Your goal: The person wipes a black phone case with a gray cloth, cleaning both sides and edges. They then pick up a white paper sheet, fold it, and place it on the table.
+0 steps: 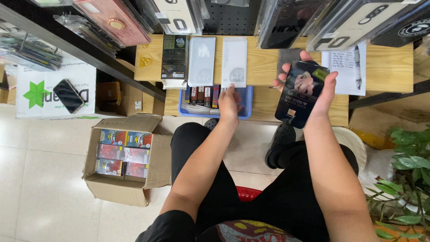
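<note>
Holding a glossy black flat package [302, 92], right hand [320, 96].

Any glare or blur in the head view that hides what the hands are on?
Head view: even daylight, soft shadows; the left hand over the blue basket is slightly motion-blurred; the right hand holds a sharp dark flat package with faint sheen; hanging packs at top show glare.

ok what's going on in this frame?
A seated person sorts packaged phone accessories at a low wooden shelf. The right hand holds up a flat black package. The left hand reaches into a blue basket of small boxes. Three flat packages, one black and two white, lie on the shelf above the basket. An open cardboard box of colourful packs stands on the floor to the left.
</note>
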